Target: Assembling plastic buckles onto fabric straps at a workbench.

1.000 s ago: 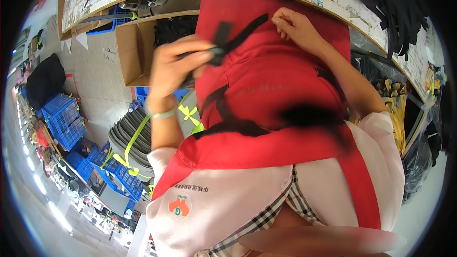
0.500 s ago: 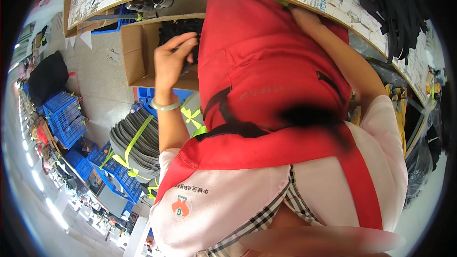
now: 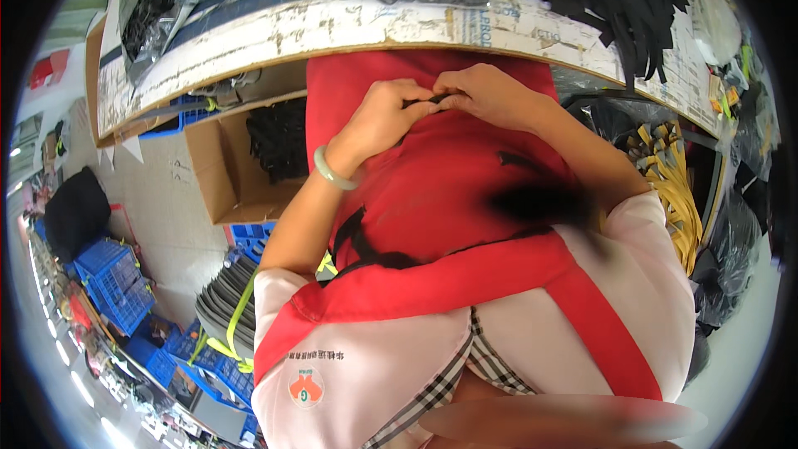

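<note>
My left hand (image 3: 384, 119), with a pale bangle at its wrist, meets my right hand (image 3: 490, 98) over the lap of my red apron (image 3: 449, 158). A small piece of black strap (image 3: 422, 103) shows between them. Fingers and thumbs of both hands pinch it. Most of the piece is covered by the fingers, so its full length cannot be made out. Both hands are just in front of the worktable's near edge (image 3: 391, 46).
Left of my lap, an open cardboard box (image 3: 208, 170) holds black pieces (image 3: 278, 141). Black straps (image 3: 632, 8) hang over the table's right edge, with yellow straps (image 3: 675, 199) below. Blue crates (image 3: 116, 278) and a tied grey stack (image 3: 226, 303) stand at left.
My left hand has moved right, from above the cardboard box to my lap. My right hand has come out from the table edge to meet it. Both now hold the black strap; the view has shifted.
</note>
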{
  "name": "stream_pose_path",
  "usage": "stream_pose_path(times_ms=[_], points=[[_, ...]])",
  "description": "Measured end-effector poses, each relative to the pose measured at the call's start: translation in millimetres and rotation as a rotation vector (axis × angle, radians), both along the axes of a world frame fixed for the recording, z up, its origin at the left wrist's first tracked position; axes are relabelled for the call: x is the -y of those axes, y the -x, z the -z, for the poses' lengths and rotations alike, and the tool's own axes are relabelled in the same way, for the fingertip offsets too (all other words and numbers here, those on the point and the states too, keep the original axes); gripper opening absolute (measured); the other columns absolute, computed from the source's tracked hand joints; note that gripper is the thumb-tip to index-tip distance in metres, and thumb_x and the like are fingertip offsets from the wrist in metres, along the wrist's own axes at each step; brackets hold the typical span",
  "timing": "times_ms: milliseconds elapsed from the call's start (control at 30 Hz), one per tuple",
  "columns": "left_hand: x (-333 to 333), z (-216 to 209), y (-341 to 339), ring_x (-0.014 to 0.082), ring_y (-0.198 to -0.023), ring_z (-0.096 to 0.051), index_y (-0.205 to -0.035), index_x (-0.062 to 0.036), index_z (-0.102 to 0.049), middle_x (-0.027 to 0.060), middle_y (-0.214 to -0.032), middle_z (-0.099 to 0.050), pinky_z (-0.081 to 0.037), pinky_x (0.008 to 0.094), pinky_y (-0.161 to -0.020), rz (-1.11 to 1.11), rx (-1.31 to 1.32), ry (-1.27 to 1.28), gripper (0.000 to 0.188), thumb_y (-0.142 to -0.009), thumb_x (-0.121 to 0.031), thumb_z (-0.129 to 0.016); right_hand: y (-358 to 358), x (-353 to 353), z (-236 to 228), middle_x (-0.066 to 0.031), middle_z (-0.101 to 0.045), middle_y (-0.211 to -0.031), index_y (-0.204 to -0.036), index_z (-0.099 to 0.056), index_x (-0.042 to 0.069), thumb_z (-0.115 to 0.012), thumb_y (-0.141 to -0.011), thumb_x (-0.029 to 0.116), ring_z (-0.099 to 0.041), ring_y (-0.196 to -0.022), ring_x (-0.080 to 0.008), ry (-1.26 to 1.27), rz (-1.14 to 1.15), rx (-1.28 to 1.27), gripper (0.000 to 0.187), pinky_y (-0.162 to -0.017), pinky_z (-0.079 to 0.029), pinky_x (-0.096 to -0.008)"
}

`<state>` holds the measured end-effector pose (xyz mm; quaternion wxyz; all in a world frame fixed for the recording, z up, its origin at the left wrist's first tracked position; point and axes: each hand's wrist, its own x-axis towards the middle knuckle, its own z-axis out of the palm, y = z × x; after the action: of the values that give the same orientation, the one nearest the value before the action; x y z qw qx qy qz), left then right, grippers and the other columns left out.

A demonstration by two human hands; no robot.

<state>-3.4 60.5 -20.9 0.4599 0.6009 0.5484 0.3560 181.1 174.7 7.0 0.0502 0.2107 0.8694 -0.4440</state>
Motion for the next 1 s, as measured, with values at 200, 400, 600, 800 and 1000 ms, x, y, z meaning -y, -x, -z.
stream_pose_path(times_ms=[200, 400, 600, 800, 1000], points=[[11.1, 15.4, 10.4, 0.0142, -0.07, -0.059, -0.1, -0.004, -0.064, 0.0065, -0.087, -0.064, -0.042, 0.0218, -0.047, -0.362, 1.115, 0.64, 0.019, -0.091, -0.021, -0.064, -23.7, -88.4, -4.6, -0.0082, -0.064, -0.084, -0.094, -0.066, 0.007, -0.067, -0.084, 0.029, -0.06, -0.082, -0.0256, -0.941, 0.578, -0.272, 0.024, -0.073, -0.049, -0.0349], [8.2, 9.8, 5.3, 0.0095, -0.062, -0.052, -0.103, -0.0018, -0.06, 0.0063, -0.094, -0.062, -0.038, 0.0202, -0.043, -0.264, 1.301, 0.7, 0.023, -0.095, -0.023, -0.058, -38.6, -113.4, 4.5, -0.0086, -0.06, -0.083, -0.089, -0.064, 0.005, -0.069, -0.082, 0.024, -0.057, -0.081, -0.0269, -0.97, 0.497, -0.035, 0.021, -0.069, -0.047, -0.0353], [-7.0, -17.8, -5.1, 0.0075, -0.052, -0.05, -0.113, 0.0029, -0.061, 0.0052, -0.077, -0.061, -0.035, 0.0194, -0.039, -0.254, 1.101, 0.61, 0.03, -0.094, -0.02, -0.06, -26.2, -5.0, -31.5, -0.0109, -0.058, -0.084, -0.089, -0.061, 0.002, -0.068, -0.083, 0.019, -0.057, -0.079, -0.029, -0.218, 0.383, -0.239, 0.019, -0.07, -0.046, -0.0357], [-14.1, -21.3, -9.3, 0.0077, -0.048, -0.053, -0.103, 0.0022, -0.067, 0.0037, -0.066, -0.06, -0.037, 0.0197, -0.038, -0.175, 0.953, 0.549, 0.023, -0.09, -0.017, -0.065, -36.8, 24.5, 0.2, -0.0062, -0.063, -0.086, -0.097, -0.064, 0.002, -0.069, -0.084, 0.018, -0.059, -0.08, -0.0184, 0.303, 0.248, -0.191, 0.021, -0.073, -0.047, -0.0318], [12.5, -12.2, -22.4, 0.0053, -0.051, -0.054, -0.09, -0.0007, -0.071, 0.0008, -0.066, -0.062, -0.039, 0.0204, -0.045, -0.087, 0.541, 0.443, 0.01, -0.088, -0.01, -0.067, 6.4, -8.3, -18.1, 0.0034, -0.051, -0.065, -0.106, -0.068, 0.005, -0.063, -0.09, 0.029, -0.041, -0.054, -0.003, 0.581, 0.546, -0.194, 0.028, -0.048, -0.032, -0.0189]])
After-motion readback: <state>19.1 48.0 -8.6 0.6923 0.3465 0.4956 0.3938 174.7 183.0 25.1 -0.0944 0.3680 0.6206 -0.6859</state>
